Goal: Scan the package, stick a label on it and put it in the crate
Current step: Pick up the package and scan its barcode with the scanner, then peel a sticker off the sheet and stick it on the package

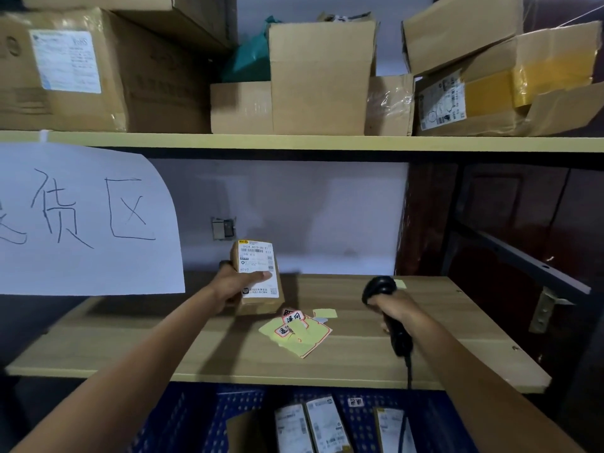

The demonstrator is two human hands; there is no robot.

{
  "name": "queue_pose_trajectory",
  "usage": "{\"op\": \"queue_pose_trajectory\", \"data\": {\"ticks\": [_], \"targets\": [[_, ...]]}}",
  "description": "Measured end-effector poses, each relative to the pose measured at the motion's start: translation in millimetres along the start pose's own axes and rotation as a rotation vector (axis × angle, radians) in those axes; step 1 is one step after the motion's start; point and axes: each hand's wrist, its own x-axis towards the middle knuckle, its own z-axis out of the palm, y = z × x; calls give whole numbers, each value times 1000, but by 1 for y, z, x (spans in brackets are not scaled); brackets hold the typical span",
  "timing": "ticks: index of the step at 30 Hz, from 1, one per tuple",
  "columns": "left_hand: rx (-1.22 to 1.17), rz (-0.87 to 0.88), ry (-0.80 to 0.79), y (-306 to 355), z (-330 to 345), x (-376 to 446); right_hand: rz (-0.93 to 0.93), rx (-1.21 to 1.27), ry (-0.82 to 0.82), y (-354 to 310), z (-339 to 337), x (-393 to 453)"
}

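My left hand (236,283) grips a small brown cardboard package (258,276) and holds it upright above the wooden shelf, its white shipping label facing me. My right hand (394,310) is closed around the handle of a black barcode scanner (379,289), whose head points toward the package from the right; its cable hangs down over the shelf edge. Yellow label sheets (299,333) with red-bordered stickers lie on the shelf between my hands. Below the shelf edge stands a blue perforated crate (196,420) holding several labelled packages (322,423).
The wooden shelf (163,348) runs across the view. A white paper sign (85,220) with handwriting hangs at the left. The upper shelf (294,142) carries several large cardboard boxes (320,76). A dark metal rack frame (523,256) stands at the right.
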Motion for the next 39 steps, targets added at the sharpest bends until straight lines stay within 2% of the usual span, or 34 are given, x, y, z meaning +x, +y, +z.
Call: {"op": "queue_pose_trajectory", "data": {"ticks": [3, 9, 16, 19, 20, 22, 24, 25, 26, 27, 29, 30, 36, 39], "targets": [[-19, -38, -27, -8, -5, 0, 67, 7, -17, 13, -3, 8], [-23, -96, -35, -24, -1, 0, 40, -86, 51, 19, 3, 13], [24, -138, -31, -32, 1, -5, 117, -82, -34, 13, -11, 6], [26, -146, -27, -30, 1, -8, 130, -2, -65, 16, -17, 5], [26, -148, -28, -29, 0, -9, 120, 0, -17, 15, -16, 5], [33, -154, -25, -28, -1, -10, 44, -159, 282, 17, -12, 10], [25, -151, -24, -27, -2, -11, -221, -385, 542, 14, -4, 13], [22, -151, -23, -27, -2, -12, -389, -470, 571, 6, 2, 8], [21, -151, -23, -27, -2, -13, -522, -518, 512, -5, 11, 2], [16, -150, -28, -27, -1, -14, -584, -556, 373, -17, 22, -4], [5, -157, -34, -26, 2, -18, -537, -621, 44, -32, 49, -9], [3, -164, -32, -26, 3, -19, -498, -640, -53, -35, 64, -8], [-20, -164, -55, -27, -1, -20, -454, -668, -181, -37, 120, 5], [-14, -189, -70, -27, -4, -22, -464, -667, -129, -34, 129, 8]]}}
